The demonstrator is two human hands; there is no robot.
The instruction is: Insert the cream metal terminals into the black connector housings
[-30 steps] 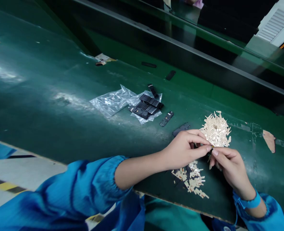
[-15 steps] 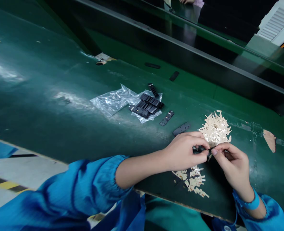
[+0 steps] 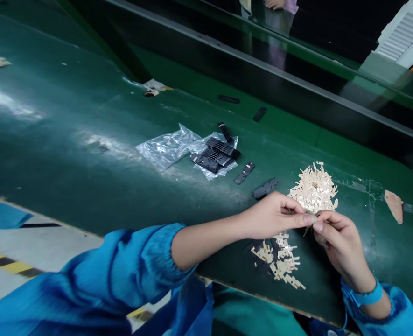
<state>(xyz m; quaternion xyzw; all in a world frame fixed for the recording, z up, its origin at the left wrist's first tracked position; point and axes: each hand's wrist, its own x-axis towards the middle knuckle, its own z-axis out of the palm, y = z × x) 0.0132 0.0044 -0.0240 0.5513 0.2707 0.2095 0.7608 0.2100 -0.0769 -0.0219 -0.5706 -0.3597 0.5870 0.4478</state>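
Observation:
My left hand [image 3: 278,217] and my right hand [image 3: 342,240] meet at the fingertips, both closed in a pinch. Whatever lies between them is almost wholly covered by the fingers; a sliver of something small and pale shows just below. Right behind the fingertips rises a heap of small, pale, flat metal-looking pieces [image 3: 314,186]. A looser scatter of similar pieces [image 3: 285,261] lies below my left hand, near the table's edge. Close to my left knuckles rests a dark elongated plastic part [image 3: 265,188], with a slim black part bearing small openings [image 3: 244,173] farther left.
Stacked black slotted parts [image 3: 215,154] lie on a clear plastic bag [image 3: 171,145] on the green table [image 3: 139,200]. Two small black pieces [image 3: 229,99] sit farther back, before a dark rail [image 3: 262,70]. Beyond it shows another person's hand [image 3: 275,3].
My left thumb has straightened toward the right fingertips, and the black thing visible in my left fingers before is now hidden. The view has shifted slightly.

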